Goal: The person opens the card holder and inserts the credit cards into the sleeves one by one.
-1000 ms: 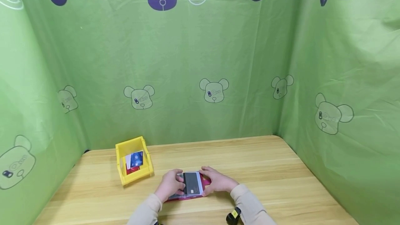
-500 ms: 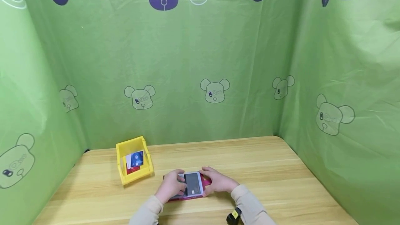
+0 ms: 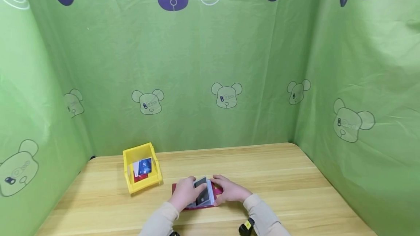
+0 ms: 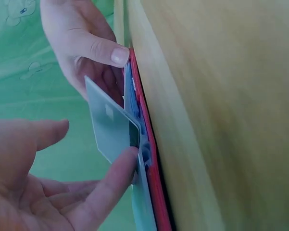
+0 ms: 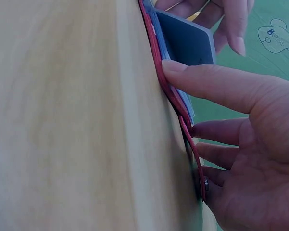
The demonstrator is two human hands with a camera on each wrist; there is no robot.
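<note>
A red card holder (image 3: 174,188) with clear sleeves lies unfolded on the wooden table. One leaf with a dark chip card (image 3: 202,195) stands tilted up from the pages; in the left wrist view this card (image 4: 106,127) leans away from the cover. My left hand (image 3: 185,193) reaches over the left half. One fingertip touches the leaf near its fold, while the thumb stands apart from it. My right hand (image 3: 230,190) holds the holder's right end, its thumb on the near edge and fingers at the far side. The red strap (image 5: 194,153) with a metal snap lies by those fingers.
Up and left on the table stands a yellow bin (image 3: 144,184) holding a blue card (image 3: 144,166), a white card and something red. Green printed curtains (image 3: 187,126) enclose the table at the back and sides. A black band with a yellow mark (image 3: 247,225) is at the right wrist.
The leaf with the dark card has risen from lying flat to a tilt. My left hand has shifted slightly right and turned. The right hand has stayed on the holder's end.
</note>
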